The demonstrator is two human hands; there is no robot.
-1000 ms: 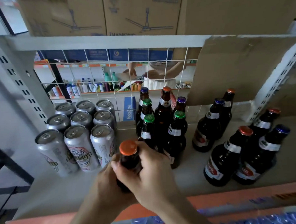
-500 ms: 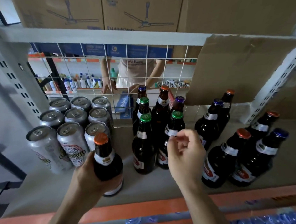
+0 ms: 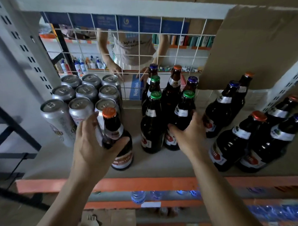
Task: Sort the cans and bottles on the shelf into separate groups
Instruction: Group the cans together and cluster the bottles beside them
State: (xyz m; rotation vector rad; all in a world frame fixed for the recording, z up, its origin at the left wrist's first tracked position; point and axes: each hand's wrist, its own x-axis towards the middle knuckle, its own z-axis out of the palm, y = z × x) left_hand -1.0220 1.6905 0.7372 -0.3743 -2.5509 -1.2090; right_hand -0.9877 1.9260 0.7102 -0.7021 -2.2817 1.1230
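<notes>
A: Where does the sorting stand?

B: The cans [image 3: 83,101] sit packed in a block at the shelf's [image 3: 155,165] back left, all upright. The bottles are in two lots: a tight cluster [image 3: 168,108] in the middle and a looser bunch [image 3: 250,126] toward the right, some of them leaning out as the wide lens bends them.

A: And the hands?

B: The left hand [image 3: 93,145] is wrapped round an orange-capped bottle [image 3: 117,139], thumb in front, fingers behind the neck and shoulder. The bottle stands just in front of the cans, its base on or just above the shelf; I can't tell which.

A: Why there?

B: My guess is that it's a stray on the can side, gripped high so it can be carried across without knocking the cans behind it.

A: The right hand?

B: The right hand [image 3: 191,133] is pressed against the front green-capped bottle [image 3: 182,121] of the middle cluster, fingers curled round its right side, thumb low on its front. It looks like a partial hold, probably to steady or nudge the cluster and make room.

A: So what's left?

B: I'd say the orange-capped bottle must join the middle cluster, and the right-hand bunch could be drawn in. The gap between that bottle and the cluster is bare shelf, so the way across is open.
</notes>
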